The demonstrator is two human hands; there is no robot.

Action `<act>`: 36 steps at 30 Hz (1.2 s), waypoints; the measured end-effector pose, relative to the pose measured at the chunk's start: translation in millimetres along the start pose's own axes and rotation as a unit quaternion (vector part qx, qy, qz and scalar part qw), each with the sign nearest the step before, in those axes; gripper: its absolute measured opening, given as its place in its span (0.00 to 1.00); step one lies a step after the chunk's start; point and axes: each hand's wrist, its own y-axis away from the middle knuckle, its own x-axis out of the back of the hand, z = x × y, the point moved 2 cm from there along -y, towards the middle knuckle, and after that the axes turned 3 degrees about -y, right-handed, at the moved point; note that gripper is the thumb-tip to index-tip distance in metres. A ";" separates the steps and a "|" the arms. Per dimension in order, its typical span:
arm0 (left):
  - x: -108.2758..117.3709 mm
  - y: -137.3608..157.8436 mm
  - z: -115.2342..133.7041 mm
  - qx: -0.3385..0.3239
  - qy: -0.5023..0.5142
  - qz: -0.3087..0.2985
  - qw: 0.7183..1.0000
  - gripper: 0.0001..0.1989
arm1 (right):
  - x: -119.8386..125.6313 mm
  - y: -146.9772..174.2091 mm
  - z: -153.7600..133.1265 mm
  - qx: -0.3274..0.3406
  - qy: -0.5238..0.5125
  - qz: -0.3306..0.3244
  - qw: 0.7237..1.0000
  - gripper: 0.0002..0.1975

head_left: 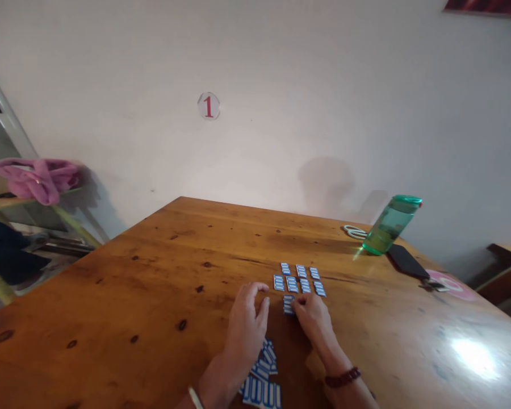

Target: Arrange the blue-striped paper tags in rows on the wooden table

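Small blue-and-white rectangular pieces lie in short rows on the wooden table. Nearest to me is one such piece, with the closed fingertips of my right hand on its right edge. My left hand hovers just left of the rows, thumb and fingers apart, holding nothing. Below my left wrist lies a loose heap of similar pieces, partly covered by the forearm. A tight row of pieces sits at the bottom edge of the view.
A green water bottle stands at the back right, beside a white cable and a dark phone-like slab. Keys lie on a pink round item. A pink cloth rests on another surface at left.
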 end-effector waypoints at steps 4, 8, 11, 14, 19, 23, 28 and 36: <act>3.4 -3.2 -1.3 0.002 0.006 0.013 1.000 0.08 | 0.5 4.2 -2.6 0.003 0.029 0.002 1.000 0.08; 4.7 -5.1 -1.7 0.010 0.007 0.019 1.000 0.08 | 0.9 8.7 -5.2 0.015 0.041 0.002 0.999 0.08; 5.1 -6.1 -2.9 0.012 0.005 0.025 1.000 0.08 | 0.3 9.4 -5.0 0.017 0.042 0.008 0.999 0.07; 6.1 -6.8 -4.3 0.015 0.006 0.028 0.999 0.08 | 1.3 8.5 -4.1 0.023 0.032 0.016 0.999 0.07; 10.6 -8.5 -3.6 0.044 0.021 0.041 0.998 0.08 | 7.1 23.9 -2.8 0.066 -0.003 0.005 0.998 0.13; 12.6 -9.5 -1.3 0.062 0.040 0.040 0.997 0.07 | 5.5 66.0 -2.6 0.198 -0.080 -0.099 0.972 0.09; 11.0 -9.3 -1.7 0.053 0.051 0.042 0.996 0.07 | -1.0 107.1 -0.9 0.260 -0.015 -0.191 0.946 0.06; 9.4 -9.8 -4.6 0.048 0.054 0.041 0.997 0.08 | -3.1 102.2 4.4 0.279 0.098 -0.209 0.932 0.07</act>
